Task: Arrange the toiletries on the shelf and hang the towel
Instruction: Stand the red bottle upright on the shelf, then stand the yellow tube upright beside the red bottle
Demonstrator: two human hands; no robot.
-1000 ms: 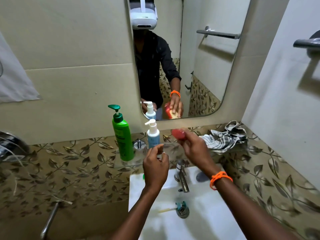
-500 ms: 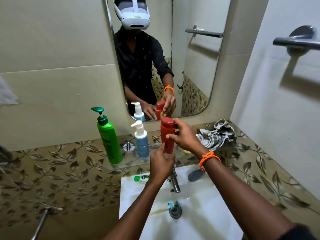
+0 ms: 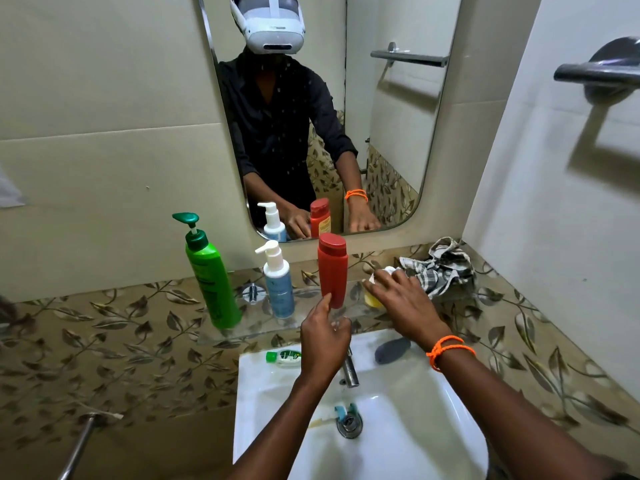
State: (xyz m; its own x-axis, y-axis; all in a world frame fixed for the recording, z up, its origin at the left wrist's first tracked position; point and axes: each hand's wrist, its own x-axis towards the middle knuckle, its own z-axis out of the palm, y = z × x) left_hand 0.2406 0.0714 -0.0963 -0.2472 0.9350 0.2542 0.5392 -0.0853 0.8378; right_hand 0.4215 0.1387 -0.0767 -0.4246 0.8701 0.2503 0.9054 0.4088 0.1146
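A glass shelf (image 3: 249,332) under the mirror carries a green pump bottle (image 3: 209,284), a blue pump bottle (image 3: 278,287) and a red bottle (image 3: 332,268), all upright. My left hand (image 3: 323,336) is just below the red bottle, its thumb touching the bottle's base, fingers loosely curled. My right hand (image 3: 403,301) lies spread over a small yellow and white item (image 3: 375,296) at the shelf's right end; whether it grips the item is unclear. A crumpled checked towel (image 3: 440,268) lies on the shelf beyond that hand.
A white sink (image 3: 263,410) with a tap (image 3: 349,370) sits below. A small green-capped bottle (image 3: 284,356) and a grey soap (image 3: 391,349) lie on its back rim. A towel bar (image 3: 595,72) is on the right wall. A mirror (image 3: 388,133) hangs above.
My right hand has let go of the red bottle, which now stands on the shelf, and has moved right onto the yellow and white item. My left hand stays at the bottle's base.
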